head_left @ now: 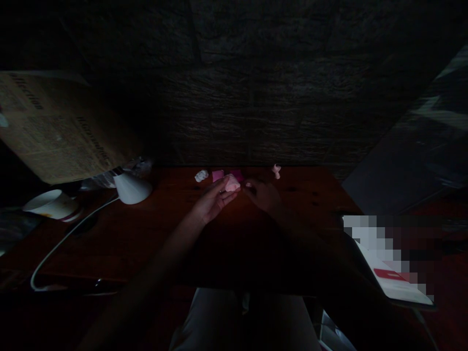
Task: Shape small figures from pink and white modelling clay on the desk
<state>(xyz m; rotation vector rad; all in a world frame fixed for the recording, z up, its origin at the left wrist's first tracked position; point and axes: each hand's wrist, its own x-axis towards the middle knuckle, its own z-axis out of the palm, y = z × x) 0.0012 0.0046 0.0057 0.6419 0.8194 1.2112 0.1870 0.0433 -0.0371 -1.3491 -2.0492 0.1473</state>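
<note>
In the head view, my left hand [212, 204] is closed around a pale pink lump of what looks like modelling clay [232, 183], thumb on top and fingers beneath. Just right of the lump is my right hand [266, 194], its fingers curled together; a small pale spot shows at the fingertips, too dim to identify. Behind the lump lie a pink square piece [218, 175] and a darker magenta piece [237, 174]. A white lumpy piece [201, 175] rests to their left. Farther right stands a small pale pink shaped piece [276, 171], narrow in its middle.
On the left of the wooden table [153, 243] are a white cone-shaped lamp base [133, 189] with a cable, a paper cup [53, 204] and a printed brown paper bag [69, 126]. A lit, partly blurred screen [387, 268] sits at the right. A dark wall [252, 97] rises behind.
</note>
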